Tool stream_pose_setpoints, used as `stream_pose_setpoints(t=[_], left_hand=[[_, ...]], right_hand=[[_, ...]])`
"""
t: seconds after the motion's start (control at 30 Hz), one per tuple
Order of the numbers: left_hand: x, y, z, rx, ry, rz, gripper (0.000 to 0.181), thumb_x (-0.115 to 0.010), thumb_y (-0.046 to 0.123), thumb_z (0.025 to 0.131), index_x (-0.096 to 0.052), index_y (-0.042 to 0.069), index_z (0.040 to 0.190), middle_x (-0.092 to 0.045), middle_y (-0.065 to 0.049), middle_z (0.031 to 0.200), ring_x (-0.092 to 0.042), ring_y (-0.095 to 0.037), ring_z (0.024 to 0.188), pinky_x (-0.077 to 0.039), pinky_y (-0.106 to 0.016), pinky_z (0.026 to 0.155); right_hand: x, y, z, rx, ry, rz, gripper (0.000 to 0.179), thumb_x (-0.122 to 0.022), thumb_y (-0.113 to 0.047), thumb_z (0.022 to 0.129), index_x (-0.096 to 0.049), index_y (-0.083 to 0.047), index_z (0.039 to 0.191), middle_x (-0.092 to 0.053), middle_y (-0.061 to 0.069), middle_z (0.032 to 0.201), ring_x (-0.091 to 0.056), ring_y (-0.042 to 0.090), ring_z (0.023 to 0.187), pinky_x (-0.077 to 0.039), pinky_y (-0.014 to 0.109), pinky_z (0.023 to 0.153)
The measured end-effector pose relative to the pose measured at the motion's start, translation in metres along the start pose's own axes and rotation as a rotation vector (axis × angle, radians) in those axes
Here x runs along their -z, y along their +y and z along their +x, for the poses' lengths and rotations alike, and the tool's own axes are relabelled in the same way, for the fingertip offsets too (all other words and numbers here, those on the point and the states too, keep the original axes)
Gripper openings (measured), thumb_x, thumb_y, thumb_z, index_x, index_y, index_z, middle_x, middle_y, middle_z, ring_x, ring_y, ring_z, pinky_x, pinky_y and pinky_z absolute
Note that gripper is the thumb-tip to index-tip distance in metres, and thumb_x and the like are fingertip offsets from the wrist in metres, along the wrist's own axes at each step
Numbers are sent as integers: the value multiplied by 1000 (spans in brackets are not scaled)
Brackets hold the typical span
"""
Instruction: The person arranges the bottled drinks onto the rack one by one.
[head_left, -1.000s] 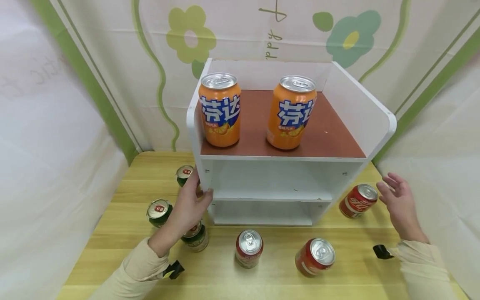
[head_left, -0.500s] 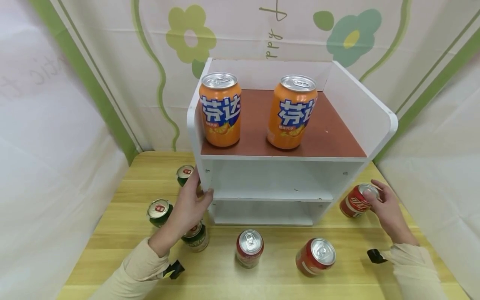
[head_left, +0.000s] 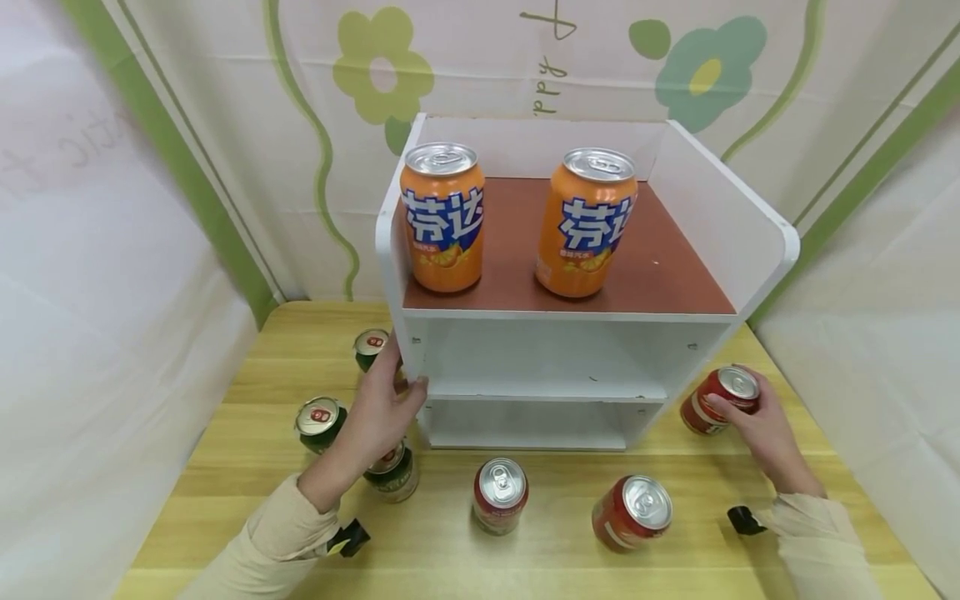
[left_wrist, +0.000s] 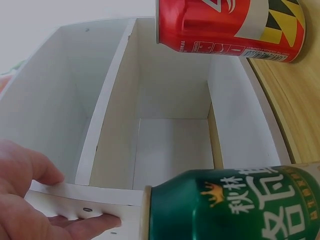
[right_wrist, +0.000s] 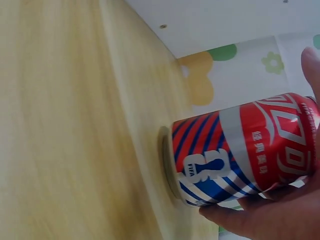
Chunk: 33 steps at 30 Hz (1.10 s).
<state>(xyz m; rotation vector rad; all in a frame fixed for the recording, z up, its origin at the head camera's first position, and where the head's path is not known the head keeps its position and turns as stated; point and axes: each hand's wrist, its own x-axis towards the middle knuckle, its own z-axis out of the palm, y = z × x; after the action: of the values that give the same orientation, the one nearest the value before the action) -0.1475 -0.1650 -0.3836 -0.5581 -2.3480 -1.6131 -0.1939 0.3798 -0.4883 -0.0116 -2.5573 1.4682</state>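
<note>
My left hand (head_left: 377, 421) grips the left side panel of a white shelf unit (head_left: 723, 212), thumb on its front edge and fingers along the outer face. On the right, my right hand (head_left: 767, 429) holds a red cola can (head_left: 702, 408) near its top. In the right wrist view that cola can (right_wrist: 225, 155) stands on the table, thumb on one side and fingers on the other. Two orange soda cans (head_left: 444, 225) (head_left: 581, 229) stand on the shelf's brown top. Around my left forearm are green cans (head_left: 318, 425), partly hidden.
Two more red cans (head_left: 499, 498) (head_left: 628, 512) stand on the wooden table (head_left: 540, 567) before the shelf. Below its top are two white compartments (head_left: 525, 358). Printed fabric walls (head_left: 487, 67) enclose the back and sides.
My right hand has moved left from beside the cola can and closed around it. My left hand stays on the shelf panel.
</note>
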Motion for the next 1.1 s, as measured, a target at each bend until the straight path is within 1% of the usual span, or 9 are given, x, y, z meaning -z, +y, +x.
stream_pose_setpoints(t=[0.07,0.17,0.3,0.4,0.53,0.73,0.97,1.1], left_hand=[[0,0,0,-3,0,2,75,-56,-12,95,-26,12,160,-41,-16,152,-48,-36,134,-56,-47,95],[0,-1,0,-7,1,-2,75,-56,-12,95,-27,12,160,-41,-16,151,-48,-36,134,-56,-47,95],[0,-1,0,-12,4,3,74,-56,-12,95,-27,12,160,-42,-16,151,-48,-37,134,-56,-49,95],[0,0,0,-17,3,15,75,-56,-12,95,-27,12,160,-42,-17,151,-48,-38,135,-55,-50,95],[0,0,-1,-23,-1,21,75,-56,-11,95,-26,12,160,-43,-18,150,-48,-39,135,-55,-51,95],[0,0,0,-17,-2,16,74,-56,-11,96,-26,12,160,-43,-19,150,-48,-39,134,-56,-50,95],[-1,-2,-1,-10,-6,21,73,-56,-11,96,-26,12,160,-42,-20,150,-48,-40,135,-55,-51,95],[-1,-2,-1,-11,-4,20,72,-56,-11,96,-28,11,159,-43,-20,150,-49,-40,134,-55,-50,95]], right_hand=[[-2,0,0,-29,10,-19,72,-70,-15,98,-27,0,154,-45,-22,120,-45,-9,105,-41,4,81],[-6,-2,1,-56,37,-39,76,-72,-19,97,-25,2,154,-43,-19,121,-43,-8,105,-40,4,80],[-9,-4,0,-53,77,-32,73,-73,-20,96,-31,0,151,-44,-18,120,-44,-6,106,-39,3,81],[-11,-5,-1,-46,105,-23,69,-75,-21,95,-36,-4,149,-45,-19,118,-45,-5,105,-39,3,80],[-12,-5,-1,-49,127,-27,66,-76,-22,94,-39,-6,146,-45,-20,116,-46,-5,105,-39,3,80],[-12,-6,0,-59,126,-53,67,-75,-26,95,-38,-2,145,-47,-17,116,-46,-5,103,-39,4,79],[-13,-7,-2,-99,137,-98,69,-74,-31,95,-39,0,145,-49,-12,117,-46,-6,101,-40,6,77],[-11,-8,-1,-116,119,-128,70,-71,-35,96,-38,0,147,-51,-2,123,-45,-5,101,-40,8,76]])
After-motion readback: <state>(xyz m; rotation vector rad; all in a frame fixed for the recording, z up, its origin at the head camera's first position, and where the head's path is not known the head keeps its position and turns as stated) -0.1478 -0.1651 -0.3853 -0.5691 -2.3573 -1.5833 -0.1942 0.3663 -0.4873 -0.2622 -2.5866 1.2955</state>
